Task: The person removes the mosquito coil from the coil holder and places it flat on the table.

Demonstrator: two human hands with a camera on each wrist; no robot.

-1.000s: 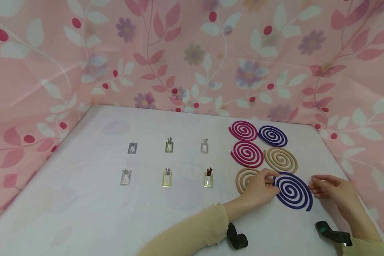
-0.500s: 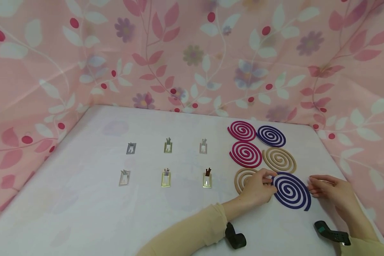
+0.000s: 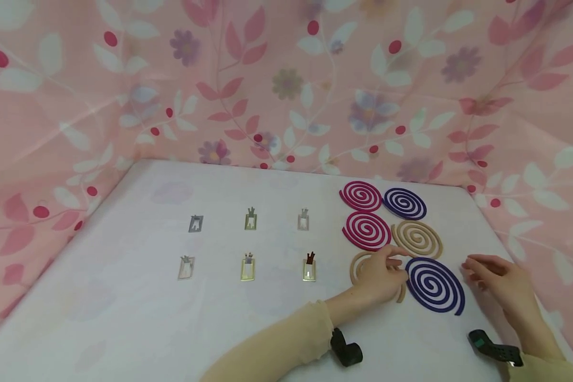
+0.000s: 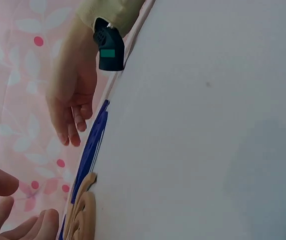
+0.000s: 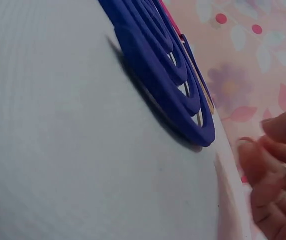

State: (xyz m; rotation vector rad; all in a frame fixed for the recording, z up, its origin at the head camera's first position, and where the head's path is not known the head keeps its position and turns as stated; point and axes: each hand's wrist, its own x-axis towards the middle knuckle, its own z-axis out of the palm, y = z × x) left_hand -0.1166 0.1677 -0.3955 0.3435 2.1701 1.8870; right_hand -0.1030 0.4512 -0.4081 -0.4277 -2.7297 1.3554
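A dark blue spiral coil [image 3: 432, 285], like a mosquito coil, lies flat on the white table between my hands. My left hand [image 3: 379, 276] is over a tan coil [image 3: 353, 270] and hides much of it. Its fingers are loosely bent beside the blue coil's left edge, holding nothing. To the right of the blue coil hovers my right hand [image 3: 503, 284], fingers relaxed and apart from it. In the right wrist view the blue coil [image 5: 152, 75] shows a gap from the right fingers [image 5: 257, 160].
Behind are another tan coil [image 3: 417, 239], a second blue coil [image 3: 404, 202] and two magenta coils, one nearer [image 3: 366, 229], one farther [image 3: 361, 195]. Left of them, several small metal frames with prongs, such as a gold one [image 3: 309, 270], stand in two rows. Pink floral cloth [image 3: 286, 106] surrounds the table.
My left hand has let go of the blue coil's left edge and drawn slightly left. My right hand has also come away from its right edge. The coil stays in place.
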